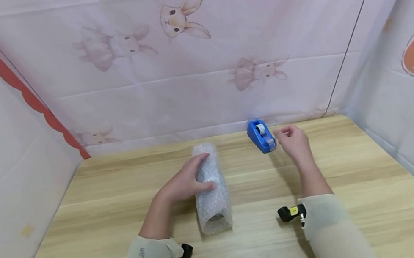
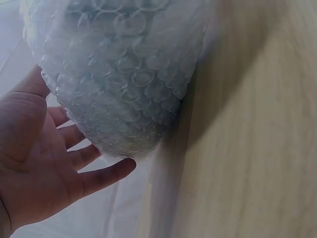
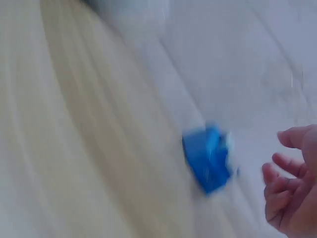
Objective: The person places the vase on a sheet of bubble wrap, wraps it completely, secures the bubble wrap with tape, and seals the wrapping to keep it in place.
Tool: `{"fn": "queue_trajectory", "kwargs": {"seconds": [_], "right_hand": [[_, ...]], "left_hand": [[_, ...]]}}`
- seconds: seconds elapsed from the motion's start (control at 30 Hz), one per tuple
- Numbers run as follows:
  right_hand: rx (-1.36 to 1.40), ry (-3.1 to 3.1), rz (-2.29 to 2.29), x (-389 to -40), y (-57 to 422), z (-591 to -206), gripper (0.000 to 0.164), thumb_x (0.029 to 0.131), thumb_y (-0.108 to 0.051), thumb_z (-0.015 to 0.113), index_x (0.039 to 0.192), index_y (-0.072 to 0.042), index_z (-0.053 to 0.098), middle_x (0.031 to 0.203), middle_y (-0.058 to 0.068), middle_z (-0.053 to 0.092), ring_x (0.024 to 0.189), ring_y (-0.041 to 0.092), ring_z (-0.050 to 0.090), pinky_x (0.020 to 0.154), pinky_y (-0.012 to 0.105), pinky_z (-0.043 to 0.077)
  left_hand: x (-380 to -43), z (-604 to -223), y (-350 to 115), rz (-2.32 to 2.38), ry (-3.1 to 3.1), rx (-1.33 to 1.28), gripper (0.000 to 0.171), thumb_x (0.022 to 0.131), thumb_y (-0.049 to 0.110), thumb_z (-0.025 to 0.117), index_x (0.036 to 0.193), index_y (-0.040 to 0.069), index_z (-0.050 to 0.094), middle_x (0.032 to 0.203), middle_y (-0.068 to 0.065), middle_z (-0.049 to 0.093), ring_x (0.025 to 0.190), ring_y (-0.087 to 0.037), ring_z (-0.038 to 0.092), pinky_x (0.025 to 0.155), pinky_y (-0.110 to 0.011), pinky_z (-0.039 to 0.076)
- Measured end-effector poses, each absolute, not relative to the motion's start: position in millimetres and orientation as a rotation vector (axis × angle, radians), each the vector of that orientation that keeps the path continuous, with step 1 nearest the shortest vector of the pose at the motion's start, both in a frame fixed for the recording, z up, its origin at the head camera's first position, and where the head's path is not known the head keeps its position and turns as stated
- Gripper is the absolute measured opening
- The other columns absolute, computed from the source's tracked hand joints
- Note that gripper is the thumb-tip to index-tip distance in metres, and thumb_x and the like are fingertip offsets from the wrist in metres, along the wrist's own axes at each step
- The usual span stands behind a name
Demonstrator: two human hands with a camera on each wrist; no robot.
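A long bundle in bubble wrap (image 1: 209,173) lies on the table, its near end gaping round something dark and round inside. My left hand (image 1: 182,183) holds it from the left side, thumb and fingers spread across the wrap. In the left wrist view, the fingers of that hand (image 2: 47,144) lie against the bubbled plastic (image 2: 124,74). A blue tape dispenser (image 1: 259,138) with a roll of tape sits towards the back. Just to its right is my right hand (image 1: 293,140), fingers loosely bent. The right wrist view shows this hand's thumb and fingers (image 3: 292,183) apart, nothing visible between them.
The wooden table (image 1: 128,176) meets a rabbit-print cloth wall (image 1: 174,107) behind the dispenser. Side cloths (image 1: 412,114) hang at left and right. A small black wrist camera (image 1: 287,213) juts from the right sleeve, another (image 1: 186,252) from the left.
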State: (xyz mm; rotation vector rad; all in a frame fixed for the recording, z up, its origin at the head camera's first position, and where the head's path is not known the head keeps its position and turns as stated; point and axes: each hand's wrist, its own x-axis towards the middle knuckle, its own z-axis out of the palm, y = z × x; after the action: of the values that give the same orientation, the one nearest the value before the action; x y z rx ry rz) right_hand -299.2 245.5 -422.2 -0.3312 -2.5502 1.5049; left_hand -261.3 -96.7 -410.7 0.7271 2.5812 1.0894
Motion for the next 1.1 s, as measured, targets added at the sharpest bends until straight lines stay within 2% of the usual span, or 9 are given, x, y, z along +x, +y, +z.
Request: {"fn": "queue_trajectory", "kwargs": {"seconds": [0.17, 0.27, 0.47, 0.63, 0.77, 0.9, 1.1], "right_hand": [[-0.288, -2.637, 1.693, -304.4, 266.5, -440.7, 0.062, 0.096, -0.038, 0.06, 0.144, -0.006, 0.038, 0.108, 0.025, 0.067, 0.08, 0.025, 0.066, 0.063, 0.031, 0.052], [-0.243, -2.599, 1.806, -308.8, 264.8, -446.3, 0.065, 0.096, -0.029, 0.063, 0.15, -0.009, 0.032, 0.099, 0.016, 0.071, 0.073, 0.016, 0.067, 0.059, 0.029, 0.052], [-0.288, -2.377, 2.056, -310.4, 260.0, -450.5, 0.057, 0.093, -0.011, 0.065, 0.146, -0.007, 0.043, 0.08, -0.005, 0.068, 0.074, 0.01, 0.067, 0.064, 0.025, 0.053], [-0.294, -2.211, 2.214, -311.9, 258.7, -452.7, 0.057, 0.092, -0.007, 0.064, 0.145, -0.005, 0.042, 0.077, -0.005, 0.066, 0.072, 0.01, 0.065, 0.067, 0.026, 0.053], [-0.287, -2.087, 2.361, -312.0, 259.4, -453.1, 0.057, 0.094, -0.001, 0.059, 0.146, -0.005, 0.038, 0.079, -0.003, 0.067, 0.073, 0.009, 0.066, 0.074, 0.026, 0.055], [-0.295, -1.981, 2.48, -310.6, 260.2, -451.3, 0.05, 0.095, 0.003, 0.054, 0.142, -0.009, 0.042, 0.078, -0.001, 0.066, 0.073, 0.01, 0.065, 0.081, 0.028, 0.055], [-0.356, -1.885, 2.578, -309.5, 262.9, -447.6, 0.042, 0.098, -0.001, 0.049, 0.139, -0.012, 0.048, 0.076, -0.001, 0.067, 0.079, 0.011, 0.068, 0.092, 0.033, 0.053]], "left_hand": [[-260.7, -411.6, -96.6, 1.086, 2.577, 0.717, 0.093, 0.083, 0.041, 0.077, 0.156, 0.018, 0.025, 0.16, -0.005, 0.025, 0.148, -0.024, 0.022, 0.119, -0.047, 0.023], [-260.5, -411.8, -96.1, 1.095, 2.577, 0.73, 0.092, 0.083, 0.041, 0.077, 0.156, 0.018, 0.025, 0.16, -0.005, 0.026, 0.148, -0.024, 0.023, 0.118, -0.047, 0.024], [-260.6, -413.2, -94.9, 1.092, 2.573, 0.746, 0.091, 0.084, 0.041, 0.077, 0.156, 0.018, 0.026, 0.16, -0.004, 0.027, 0.148, -0.024, 0.024, 0.118, -0.047, 0.024], [-260.8, -412.7, -94.8, 1.097, 2.578, 0.731, 0.091, 0.084, 0.041, 0.077, 0.156, 0.019, 0.026, 0.16, -0.003, 0.027, 0.147, -0.022, 0.024, 0.119, -0.045, 0.024], [-260.9, -412.5, -95.4, 1.1, 2.576, 0.726, 0.091, 0.084, 0.042, 0.077, 0.156, 0.02, 0.026, 0.16, -0.002, 0.027, 0.148, -0.022, 0.023, 0.119, -0.045, 0.023], [-262.3, -413.9, -96.2, 1.102, 2.571, 0.745, 0.091, 0.084, 0.043, 0.076, 0.156, 0.02, 0.026, 0.16, -0.002, 0.026, 0.148, -0.022, 0.023, 0.119, -0.046, 0.022], [-264.4, -415.6, -98.0, 1.105, 2.574, 0.789, 0.088, 0.084, 0.043, 0.076, 0.155, 0.022, 0.027, 0.16, -0.001, 0.027, 0.148, -0.021, 0.022, 0.119, -0.046, 0.022]]}}
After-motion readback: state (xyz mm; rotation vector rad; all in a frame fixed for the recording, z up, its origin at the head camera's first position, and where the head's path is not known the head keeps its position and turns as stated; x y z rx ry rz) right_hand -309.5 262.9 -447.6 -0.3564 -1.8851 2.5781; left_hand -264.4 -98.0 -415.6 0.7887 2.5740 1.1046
